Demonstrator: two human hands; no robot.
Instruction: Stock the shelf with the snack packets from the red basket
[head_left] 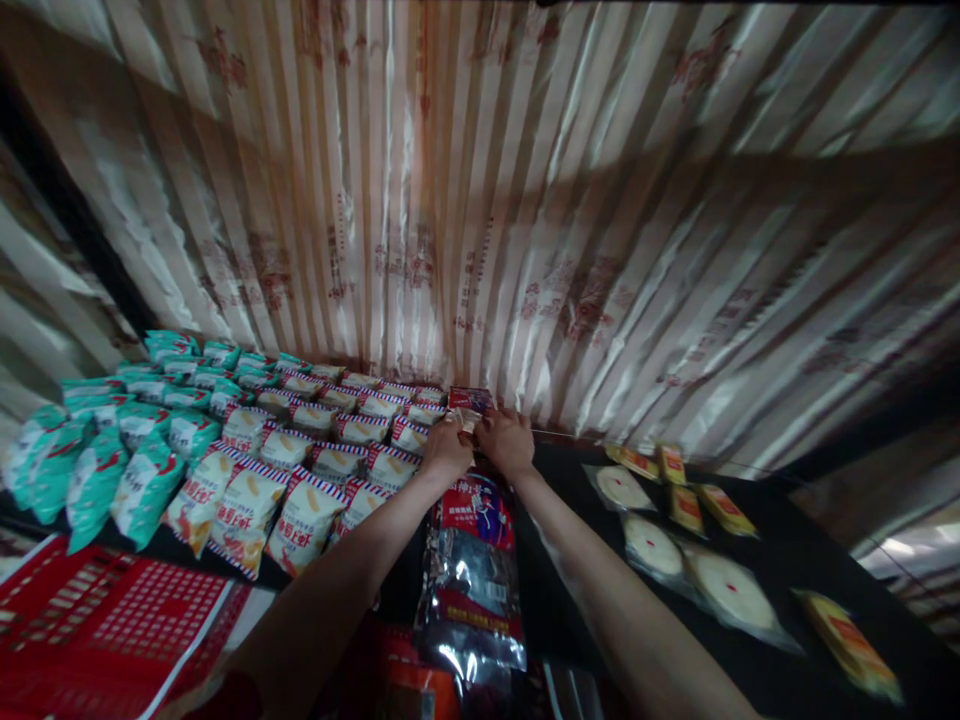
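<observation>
1. Nearest, at lower left, sits a red plastic basket (112, 625) with a perforated wall.
2. A long, glossy packet with a red-and-blue top (472, 580) lies on the black-covered table (795, 530), between the person's forearms.
3. To the right lie round white discs in clear plastic (731, 590) and small yellow packets (724, 510).
4. To the left stand rows of white bags with red-and-blue striped edges (307, 520), then teal bags (146, 485).
5. Beyond the glossy packet, the left hand (448, 447) and right hand (506, 440) meet, fingers bent, at a dark red packet (470, 398) near the table's far edge; how firmly either grips cannot be told.
6. Behind hangs pale, striped, pleated sheeting (465, 200).
</observation>
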